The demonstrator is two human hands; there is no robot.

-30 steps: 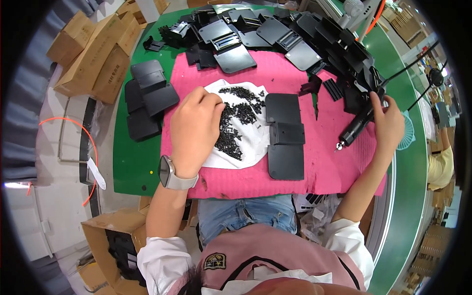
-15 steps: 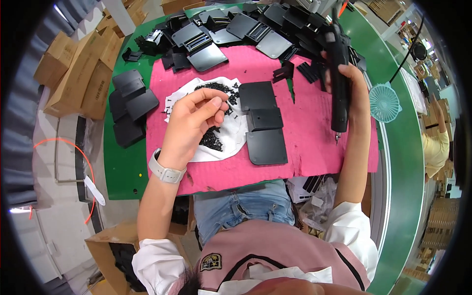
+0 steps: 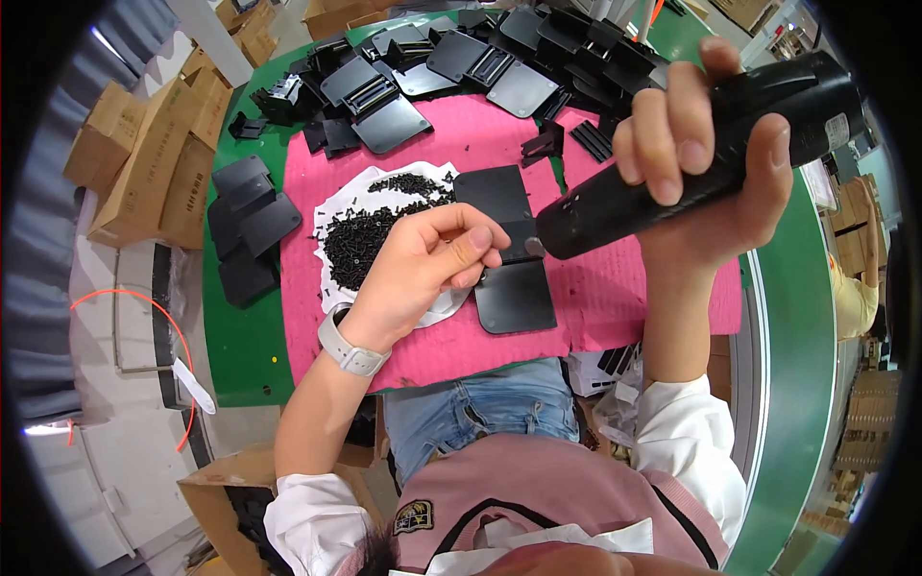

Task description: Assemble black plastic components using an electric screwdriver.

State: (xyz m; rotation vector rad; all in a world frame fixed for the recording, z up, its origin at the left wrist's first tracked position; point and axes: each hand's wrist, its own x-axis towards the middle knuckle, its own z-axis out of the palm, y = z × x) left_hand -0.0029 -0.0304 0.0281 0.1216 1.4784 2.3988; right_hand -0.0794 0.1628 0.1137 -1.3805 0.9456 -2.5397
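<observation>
A: Black power driver (image 3: 615, 206) was seen gripped by R hand (image 3: 715, 226), fingers wrapped round the barrel, nose angled down-left over the plate. L hand (image 3: 423, 259)?

B: Thumb & forefinger pinched together, right by the nose; whether a screw was held btwn them couldn't be told.

A: And the hinged black plate (image 3: 517, 298)?

B: Laid flat on the pink mat (image 3: 615, 312), just right of the white cloth (image 3: 447, 312). Judged light & stiff, prob. plastic; smooth faces, so a bit slippery & scratchable. Best taken by the outer edges.

A: Driver's feel?

B: Rigid, prob. the heaviest item there; mid-barrel was rated the best hold.

A: Obstructions?

B: The plate's mid band was part-hidden by fingers & nose. Loose screws (image 3: 355, 240) were heaped on the cloth, L side; stacked plates (image 3: 269, 226) were set farther L; a jumbled pile of black parts (image 3: 480, 53) was spread along the far edge.
</observation>
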